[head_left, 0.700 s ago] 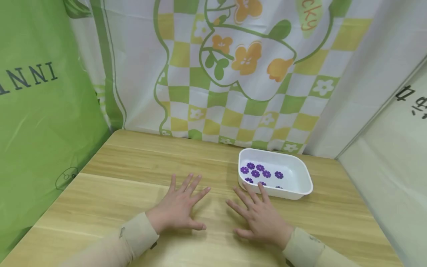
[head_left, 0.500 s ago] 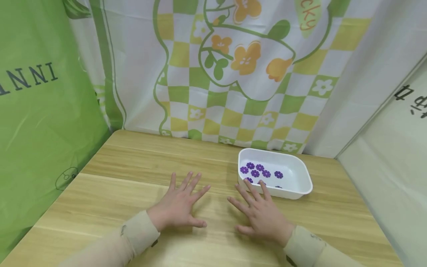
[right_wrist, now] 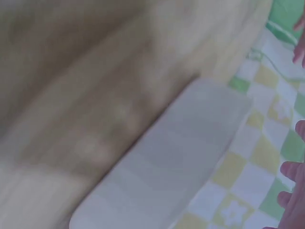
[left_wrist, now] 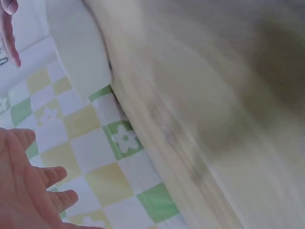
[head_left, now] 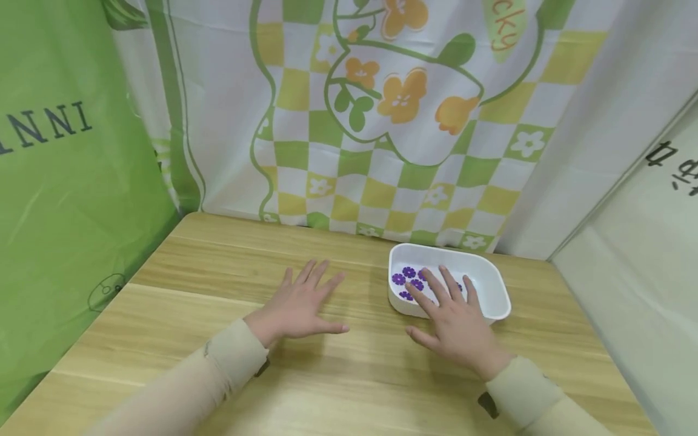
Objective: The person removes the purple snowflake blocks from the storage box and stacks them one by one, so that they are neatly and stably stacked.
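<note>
A white rectangular tray (head_left: 493, 290) stands at the back right of the table, with several purple flower-shaped pieces (head_left: 398, 279) lying in its left half. My right hand (head_left: 458, 324) is spread over the tray's near edge, its fingers covering part of the inside and some pieces. It holds nothing. The right wrist view shows the tray's outer wall (right_wrist: 167, 152) beside that hand's fingertips. To the left, my left hand (head_left: 297, 306) hovers above the bare wood with fingers spread and nothing in it. In the left wrist view its fingers (left_wrist: 55, 176) are apart.
The wooden table (head_left: 218, 266) carries the tray. A patterned checkered curtain (head_left: 376, 175) hangs behind it, a green cloth (head_left: 71, 200) at the left and a pale panel (head_left: 638, 260) at the right.
Both hands have moved forward, away from the body. The right hand has also gone rightward, from the tray's near edge to over its inside. The tray has stayed in place.
</note>
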{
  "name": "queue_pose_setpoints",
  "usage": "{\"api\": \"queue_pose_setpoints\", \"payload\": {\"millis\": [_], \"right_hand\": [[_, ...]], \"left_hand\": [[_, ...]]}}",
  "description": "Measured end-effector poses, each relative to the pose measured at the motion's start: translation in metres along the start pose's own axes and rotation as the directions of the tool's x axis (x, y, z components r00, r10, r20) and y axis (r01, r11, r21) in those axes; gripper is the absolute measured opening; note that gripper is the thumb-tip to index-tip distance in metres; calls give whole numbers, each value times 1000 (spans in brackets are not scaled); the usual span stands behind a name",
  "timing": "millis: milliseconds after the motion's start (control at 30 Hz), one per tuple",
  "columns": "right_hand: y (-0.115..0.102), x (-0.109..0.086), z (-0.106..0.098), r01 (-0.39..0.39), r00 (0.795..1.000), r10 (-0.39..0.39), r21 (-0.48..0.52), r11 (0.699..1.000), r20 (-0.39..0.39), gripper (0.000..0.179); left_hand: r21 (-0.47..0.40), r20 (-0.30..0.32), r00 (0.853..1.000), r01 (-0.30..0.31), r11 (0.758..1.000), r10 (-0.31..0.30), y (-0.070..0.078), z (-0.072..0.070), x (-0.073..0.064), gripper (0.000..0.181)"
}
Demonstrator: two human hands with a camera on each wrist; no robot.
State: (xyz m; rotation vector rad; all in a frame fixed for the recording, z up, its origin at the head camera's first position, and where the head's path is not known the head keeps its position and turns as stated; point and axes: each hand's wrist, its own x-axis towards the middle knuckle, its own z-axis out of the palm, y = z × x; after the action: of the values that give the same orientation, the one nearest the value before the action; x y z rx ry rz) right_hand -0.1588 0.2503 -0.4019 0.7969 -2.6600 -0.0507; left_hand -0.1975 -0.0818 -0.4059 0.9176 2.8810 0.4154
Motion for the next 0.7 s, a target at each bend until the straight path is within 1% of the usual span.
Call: {"api": "queue_pose_setpoints", "payload": {"millis": [67,167,267,333,400,433,500,533,600,633,667,700], "right_hand": [[8,0,-4,-42,999,42,13,999,1,73],[19,0,-10,-113,994,112,53,992,17,70],[31,-1,-12,-171,985,172,115,979,2,65],[41,-2,-13,-194,978,203,172,966,-35,62],[52,-5,-12,-222,968,245,255,941,-61,59],[58,-7,-12,-240,962,268,295,925,-58,58],[70,-11,-11,-288,945,325,385,877,-34,55],[76,-14,-10,-321,933,359,425,846,-9,53],[87,-18,-9,-392,906,421,481,784,52,52],[92,-20,-8,-422,892,447,497,758,76,51],[96,-22,-8,-450,877,472,513,731,96,51],[101,-24,-7,-474,863,491,524,708,118,51]], "left_hand": [[-61,-5,1000,5,998,-5,1,-3,8,100],[-169,-18,1000,18,985,-21,4,-5,20,96],[-276,-37,999,22,961,-33,7,-4,31,93],[-332,-41,998,32,943,-48,9,-2,39,91],[-384,-46,997,42,922,-64,11,0,47,89],[-420,-42,996,52,906,-76,13,0,51,89],[-517,-21,994,83,852,-110,18,1,60,86],[-569,-6,992,102,816,-129,20,1,64,85],[-675,26,987,135,725,-160,24,3,72,84],[-716,40,984,149,682,-173,26,5,76,84],[-744,55,981,163,648,-184,28,6,79,83],[-766,68,980,173,620,-189,30,9,83,83]]}}
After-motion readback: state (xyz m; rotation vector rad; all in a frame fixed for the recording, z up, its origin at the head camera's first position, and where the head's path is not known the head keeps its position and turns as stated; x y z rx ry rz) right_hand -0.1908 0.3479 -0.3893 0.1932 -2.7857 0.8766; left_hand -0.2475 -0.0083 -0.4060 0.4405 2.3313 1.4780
